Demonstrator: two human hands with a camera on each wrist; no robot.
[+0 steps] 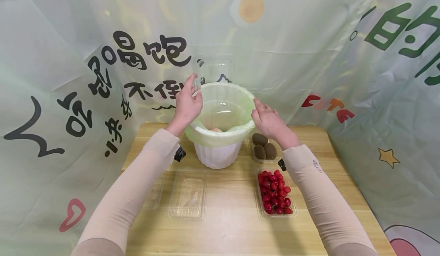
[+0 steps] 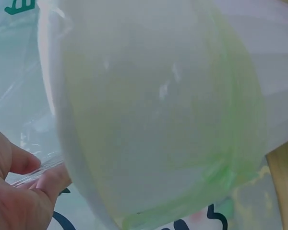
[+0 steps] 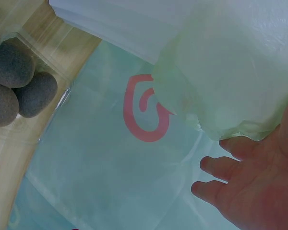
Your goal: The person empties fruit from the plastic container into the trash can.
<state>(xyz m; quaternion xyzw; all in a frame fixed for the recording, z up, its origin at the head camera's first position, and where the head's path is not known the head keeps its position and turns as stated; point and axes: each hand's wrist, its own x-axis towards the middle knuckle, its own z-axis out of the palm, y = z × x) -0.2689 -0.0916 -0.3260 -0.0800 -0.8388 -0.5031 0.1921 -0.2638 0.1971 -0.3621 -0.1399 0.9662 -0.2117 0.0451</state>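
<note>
A white ribbed bin (image 1: 218, 156) stands on the table with a pale green plastic bag (image 1: 206, 139) lining it and folded over its rim. My left hand (image 1: 188, 101) is at the bin's left side and pinches the edge of a clear plastic container (image 1: 217, 62), which rises behind and overlaps the bin's mouth. In the left wrist view its thumb and finger (image 2: 53, 181) meet on that thin edge. My right hand (image 1: 269, 120) holds the bin's right rim through the bag, its outer fingers (image 3: 213, 191) spread apart. A pale round item (image 1: 215, 129) shows low inside the bin.
Front right, a clear tray of red berries (image 1: 275, 193) sits on the wooden table (image 1: 233, 225). Several brown kiwis (image 1: 264, 147) lie in a clear tray right of the bin. A clear container (image 1: 188, 198) is at front left, another beside it. Printed cloth (image 1: 292, 27) hangs behind.
</note>
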